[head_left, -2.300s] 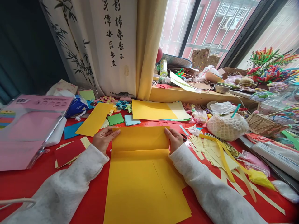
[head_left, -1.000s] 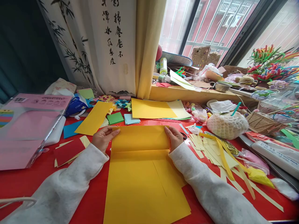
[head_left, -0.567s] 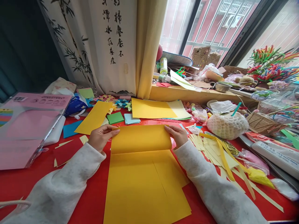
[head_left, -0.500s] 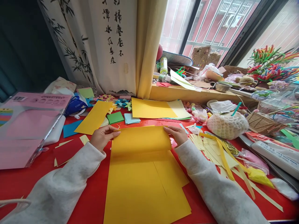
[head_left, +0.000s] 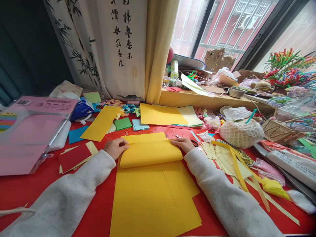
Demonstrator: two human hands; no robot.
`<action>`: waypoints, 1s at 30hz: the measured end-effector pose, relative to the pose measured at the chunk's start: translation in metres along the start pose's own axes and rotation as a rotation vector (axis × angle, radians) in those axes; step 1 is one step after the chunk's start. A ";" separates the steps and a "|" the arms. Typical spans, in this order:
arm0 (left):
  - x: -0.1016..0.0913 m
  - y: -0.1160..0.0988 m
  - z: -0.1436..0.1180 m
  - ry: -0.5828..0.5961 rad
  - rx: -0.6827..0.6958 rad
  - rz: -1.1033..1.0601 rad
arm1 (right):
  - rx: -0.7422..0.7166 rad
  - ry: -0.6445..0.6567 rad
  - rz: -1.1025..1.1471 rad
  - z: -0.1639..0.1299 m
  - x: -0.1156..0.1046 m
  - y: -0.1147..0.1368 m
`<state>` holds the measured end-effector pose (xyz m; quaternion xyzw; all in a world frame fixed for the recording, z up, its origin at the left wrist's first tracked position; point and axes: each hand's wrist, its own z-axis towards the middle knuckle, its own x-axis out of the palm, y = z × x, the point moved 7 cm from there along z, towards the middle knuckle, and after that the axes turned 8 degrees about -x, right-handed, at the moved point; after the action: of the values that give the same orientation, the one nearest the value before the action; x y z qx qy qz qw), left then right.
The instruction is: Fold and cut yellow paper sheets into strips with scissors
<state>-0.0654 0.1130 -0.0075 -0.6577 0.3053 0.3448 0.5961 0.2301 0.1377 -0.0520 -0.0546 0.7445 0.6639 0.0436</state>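
A sheet of yellow paper [head_left: 151, 154] is bent over into a soft roll, its curve bulging toward me. My left hand [head_left: 115, 148] pinches the left end of its upper edge between thumb and fingers. At the right end of the same edge, my right hand [head_left: 184, 144] grips the paper with fingers pressed together. More yellow sheets [head_left: 145, 200] lie flat under and in front of the roll, and another yellow edge [head_left: 148, 136] shows behind it. Partly covered by my right hand is a pair of scissors [head_left: 195, 143] with a dark handle.
Pale paper strips [head_left: 224, 161] spread to the right beside a netted white bundle [head_left: 241, 132]. On the left are a pink paper pack [head_left: 32, 138] and dark red sheets [head_left: 74, 158]. Yellow card [head_left: 163, 114], green squares [head_left: 122, 123] and folded paper pieces lie farther back, below a crowded windowsill.
Both hands have drawn the upper edge of the yellow paper slightly toward me, and its bend is rounder. More yellow sheet shows behind it. The scissors have come into sight beside my right hand.
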 end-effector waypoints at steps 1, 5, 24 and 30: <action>0.001 0.000 0.000 0.001 0.001 0.009 | -0.001 0.000 0.001 0.001 0.000 -0.001; 0.003 0.002 0.001 0.000 0.004 0.031 | 0.003 0.012 0.017 0.000 0.001 -0.001; 0.025 -0.028 -0.026 -0.235 0.615 0.515 | -0.033 0.016 -0.067 -0.005 0.005 0.008; 0.024 -0.041 -0.036 -0.343 0.658 0.698 | -0.054 0.021 -0.118 -0.001 0.003 0.004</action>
<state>-0.0155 0.0813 -0.0015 -0.2277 0.4970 0.5122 0.6624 0.2262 0.1372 -0.0486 -0.1064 0.7221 0.6796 0.0734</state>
